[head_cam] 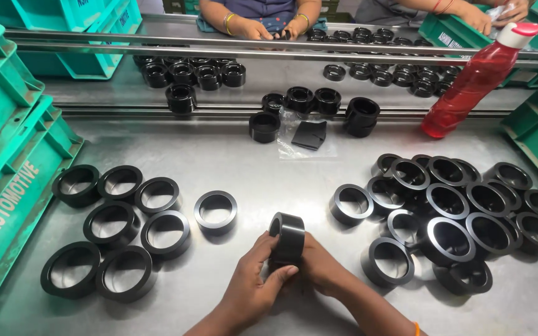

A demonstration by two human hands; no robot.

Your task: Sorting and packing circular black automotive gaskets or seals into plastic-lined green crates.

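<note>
Both our hands meet low at the near middle of the tabletop [231,155], our left hand [253,283] and right hand [322,267] wrapped around one black ring [287,236] held on edge just above the steel. We judge it rigid, smooth and fairly weighty, likely slick, so the outer wall is the sure place to grip. Our fingers [281,272] are curled narrow and closed on that wall from both sides. Left of us lie separate rings [216,210] laid flat; right sits a crowded heap [449,218]. A red bottle [474,81] stands far right, green crates [7,174] far left.
</note>
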